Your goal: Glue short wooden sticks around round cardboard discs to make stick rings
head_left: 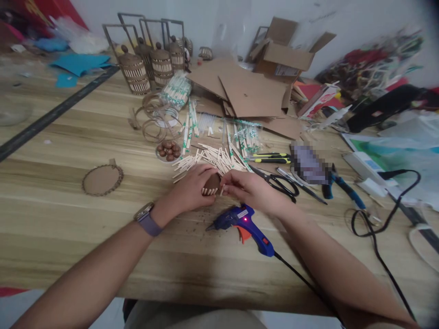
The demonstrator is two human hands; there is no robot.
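The short pale wooden stick [222, 190] points toward the near edge of the pale wood-grain table [103, 256], its long axis tilted slightly left at the lower end, beside the dark brown rounded piece [213, 182] with a row of similar sticks. The left hand [194, 188], reaching from the table's near-left side, curls clamped around that piece; the right hand [252, 189], from the near-right, pinches the stick between thumb and fingers.
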